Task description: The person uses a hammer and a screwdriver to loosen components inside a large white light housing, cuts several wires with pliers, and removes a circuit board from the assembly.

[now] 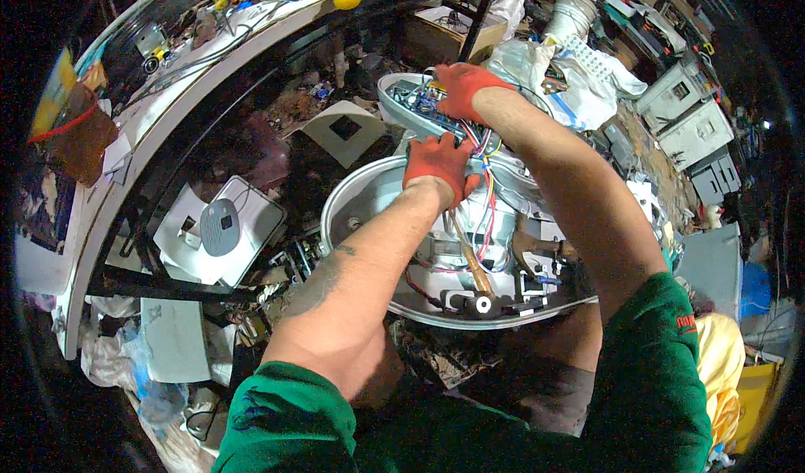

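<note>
- the open appliance housing (335, 184) sits in front of the person, just above the thighs, hollow side up; its wide, rounded shell has its long axis running left to right.
- beyond it, a narrower shell (392, 114) lies with its rounded end pointing up and left, away from the person, its long axis slanting down to the right.
- the left hand (440, 168), in a red glove, is over the junction of the two shells — fingers slightly spread, pointing away; whether they grip anything, i cannot tell.
- the right hand (470, 93), also red-gloved, reaches farther out, fingers bent over the circuitry (428, 100) in the narrow shell; their hold is hidden.
- a bundle of coloured wires (488, 213) runs from between the hands down into the wide shell — roughly toward the person.
- a tan rod (471, 259) slants inside, its lower end near a white round fitting (482, 304).
- to the left lie a panel with a square hole (362, 140) and a grey oval disc (222, 227).
</note>
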A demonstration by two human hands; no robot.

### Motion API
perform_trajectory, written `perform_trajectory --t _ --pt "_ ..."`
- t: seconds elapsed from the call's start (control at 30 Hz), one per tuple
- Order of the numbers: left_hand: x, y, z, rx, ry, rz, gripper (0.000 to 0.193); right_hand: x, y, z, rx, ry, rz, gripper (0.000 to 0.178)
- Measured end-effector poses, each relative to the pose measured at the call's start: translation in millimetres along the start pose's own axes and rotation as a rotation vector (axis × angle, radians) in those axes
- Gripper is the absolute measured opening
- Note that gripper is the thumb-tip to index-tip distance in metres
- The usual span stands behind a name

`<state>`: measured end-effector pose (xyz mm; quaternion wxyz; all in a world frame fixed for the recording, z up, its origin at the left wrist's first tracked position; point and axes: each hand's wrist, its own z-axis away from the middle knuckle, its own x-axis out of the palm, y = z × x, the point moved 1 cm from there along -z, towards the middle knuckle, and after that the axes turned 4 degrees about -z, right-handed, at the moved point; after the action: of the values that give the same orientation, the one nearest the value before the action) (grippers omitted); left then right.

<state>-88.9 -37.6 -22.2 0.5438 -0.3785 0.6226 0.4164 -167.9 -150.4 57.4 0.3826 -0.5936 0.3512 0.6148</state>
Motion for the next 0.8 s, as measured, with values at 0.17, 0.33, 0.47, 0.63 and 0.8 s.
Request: perform_trajectory --t 0.17,0.33,0.47,0.63,0.8 --pt "4.9 -0.2 3.8 -0.056 0.067 0.018 0.059 20.2 -7.2 -25.2 0.013 -0.302 0.25 0.059" --pt "10.1 -8.7 8.6 -0.096 0.056 0.008 0.063 17.9 -25.6 -20.0 -0.124 -0.305 0.365 0.049" --pt "8.4 5.0 3.8 -0.088 0.134 0.026 0.065 24.4 9.7 -26.0 0.051 -0.14 0.111 0.045" --pt "4.5 -12.8 5.4 -0.089 -0.051 0.057 0.067 37.5 -20.2 -13.7 -0.163 -0.106 0.245 0.038" --pt "-0.7 -4.2 3.8 -0.051 -0.041 0.086 0.069 29.7 19.5 -23.5 0.041 0.003 0.086 0.038"
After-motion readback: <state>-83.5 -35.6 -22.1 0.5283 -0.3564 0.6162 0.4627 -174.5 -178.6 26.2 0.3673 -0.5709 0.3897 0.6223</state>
